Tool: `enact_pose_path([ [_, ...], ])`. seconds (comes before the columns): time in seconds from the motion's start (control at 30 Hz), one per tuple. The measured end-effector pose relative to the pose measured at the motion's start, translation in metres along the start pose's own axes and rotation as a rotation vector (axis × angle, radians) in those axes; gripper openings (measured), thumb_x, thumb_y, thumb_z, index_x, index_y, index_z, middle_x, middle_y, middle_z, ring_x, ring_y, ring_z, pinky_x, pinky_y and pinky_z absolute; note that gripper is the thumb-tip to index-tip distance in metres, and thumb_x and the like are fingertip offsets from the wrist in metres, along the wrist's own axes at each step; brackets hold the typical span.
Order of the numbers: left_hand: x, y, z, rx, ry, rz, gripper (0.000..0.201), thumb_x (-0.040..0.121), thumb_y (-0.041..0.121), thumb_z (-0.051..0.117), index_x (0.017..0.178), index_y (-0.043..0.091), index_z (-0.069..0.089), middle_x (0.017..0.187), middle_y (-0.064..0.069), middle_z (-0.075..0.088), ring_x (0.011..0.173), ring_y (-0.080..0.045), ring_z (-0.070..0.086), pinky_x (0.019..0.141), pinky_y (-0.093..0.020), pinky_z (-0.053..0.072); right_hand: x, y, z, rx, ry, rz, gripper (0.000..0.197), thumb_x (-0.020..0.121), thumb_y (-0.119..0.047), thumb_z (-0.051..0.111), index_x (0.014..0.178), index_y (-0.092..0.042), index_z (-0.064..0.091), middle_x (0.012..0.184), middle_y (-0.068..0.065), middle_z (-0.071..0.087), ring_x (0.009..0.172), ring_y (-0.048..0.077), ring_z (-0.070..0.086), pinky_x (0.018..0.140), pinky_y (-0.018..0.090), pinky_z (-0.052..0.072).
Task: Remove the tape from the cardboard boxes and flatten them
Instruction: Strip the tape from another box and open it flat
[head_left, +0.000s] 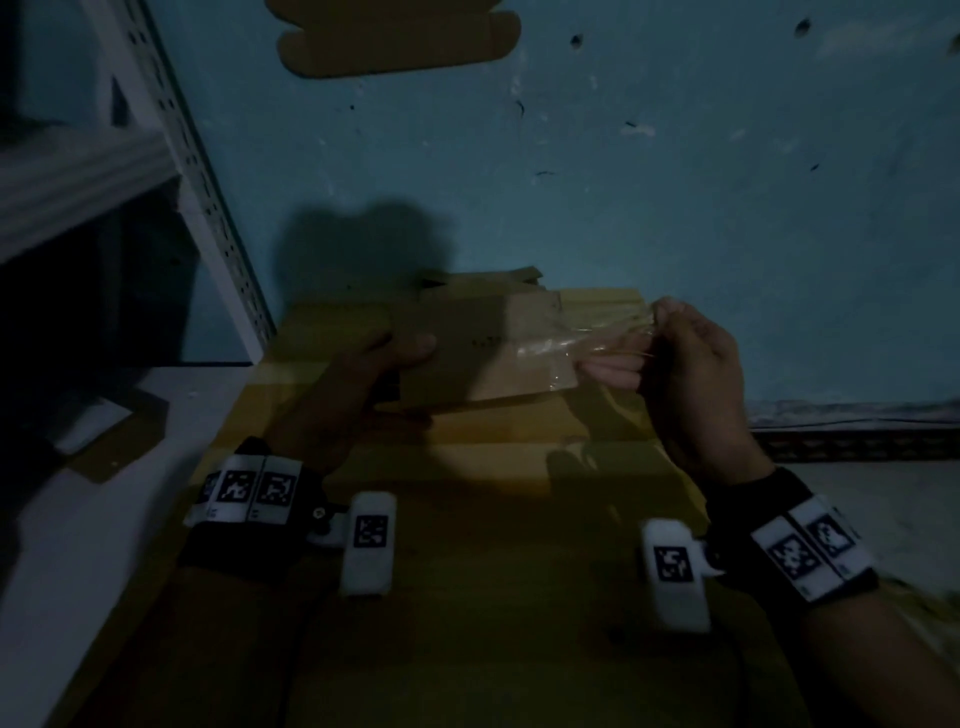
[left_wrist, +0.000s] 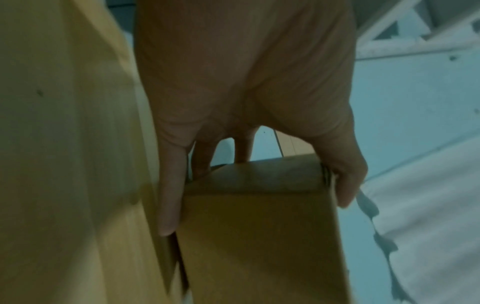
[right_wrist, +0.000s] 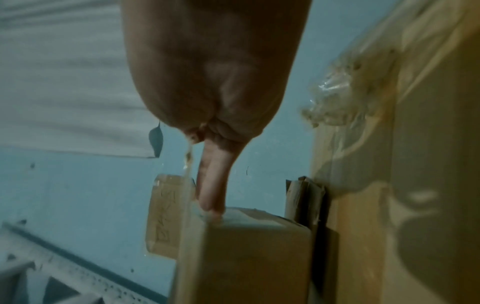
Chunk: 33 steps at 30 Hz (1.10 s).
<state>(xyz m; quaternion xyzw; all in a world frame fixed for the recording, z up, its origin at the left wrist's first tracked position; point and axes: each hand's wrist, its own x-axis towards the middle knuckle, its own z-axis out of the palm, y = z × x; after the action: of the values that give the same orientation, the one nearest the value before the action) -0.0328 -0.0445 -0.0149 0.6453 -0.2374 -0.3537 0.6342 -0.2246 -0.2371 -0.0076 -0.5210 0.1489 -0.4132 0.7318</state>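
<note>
Your left hand (left_wrist: 246, 92) grips the box (left_wrist: 259, 236) by its near end, thumb (left_wrist: 345, 185) curled over the right edge and one finger (left_wrist: 170, 195) laid straight down the left side. The other fingers reach behind the box top. A larger carton (left_wrist: 64, 144) fills the left, just beside the box. White shelving (left_wrist: 389, 35) stands at upper right against a blue wall (left_wrist: 402, 113).
</note>
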Motion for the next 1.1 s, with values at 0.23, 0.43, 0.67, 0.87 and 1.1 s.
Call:
enact_pose_path([
  [0.23, 0.001, 0.0, -0.009, 0.065, 0.128, 0.071, 0.058, 0.07, 0.045, 0.083, 0.124, 0.033, 0.064, 0.115, 0.004, 0.071, 0.1, -0.02, 0.07, 0.081, -0.046, 0.061, 0.008, -0.001, -0.012, 0.117, 0.026, 0.213, 0.022, 0.107, -0.022, 0.042, 0.097, -0.006, 0.053, 0.071, 0.007, 0.068, 0.08, 0.03, 0.07, 0.079, 0.038, 0.061],
  [0.43, 0.001, 0.005, -0.01, 0.083, 0.21, 0.155, 0.059, 0.078, 0.031, 0.079, 0.133, 0.033, 0.057, 0.117, 0.01, 0.064, 0.084, -0.006, 0.071, 0.057, -0.022, 0.057, 0.009, -0.005, -0.023, -0.164, 0.077, 0.109, 0.036, 0.108, -0.037, 0.036, 0.116, -0.009, 0.058, 0.112, 0.02, 0.075, 0.11, 0.033, 0.071, 0.097, 0.041, 0.055],
  [0.67, -0.005, 0.01, 0.011, 0.177, 0.104, 0.161, 0.043, 0.076, 0.032, 0.079, 0.115, 0.038, 0.061, 0.116, 0.004, 0.066, 0.09, -0.012, 0.07, 0.063, -0.033, 0.061, 0.002, 0.005, 0.003, -0.465, -0.042, 0.014, 0.024, 0.103, -0.027, 0.055, 0.112, -0.005, 0.057, 0.115, 0.007, 0.072, 0.105, 0.019, 0.07, 0.09, 0.035, 0.058],
  [0.87, -0.008, 0.009, 0.027, 0.191, 0.053, 0.152, 0.05, 0.08, 0.027, 0.078, 0.125, 0.024, 0.056, 0.113, 0.004, 0.066, 0.076, -0.001, 0.069, 0.052, -0.018, 0.052, -0.006, 0.02, 0.005, -1.017, -0.086, -0.116, 0.063, 0.067, -0.078, 0.072, 0.088, -0.025, 0.045, 0.082, -0.003, 0.053, 0.071, 0.015, 0.049, 0.06, 0.031, 0.039],
  [1.1, -0.01, 0.01, 0.029, 0.245, 0.081, 0.14, 0.068, 0.059, 0.049, 0.08, 0.117, 0.028, 0.052, 0.113, 0.005, 0.063, 0.095, -0.017, 0.068, 0.072, -0.042, 0.061, -0.005, 0.023, 0.001, -1.22, -0.168, -0.266, 0.064, 0.053, -0.077, 0.075, 0.083, -0.025, 0.051, 0.089, -0.009, 0.05, 0.082, 0.015, 0.05, 0.064, 0.032, 0.04],
])
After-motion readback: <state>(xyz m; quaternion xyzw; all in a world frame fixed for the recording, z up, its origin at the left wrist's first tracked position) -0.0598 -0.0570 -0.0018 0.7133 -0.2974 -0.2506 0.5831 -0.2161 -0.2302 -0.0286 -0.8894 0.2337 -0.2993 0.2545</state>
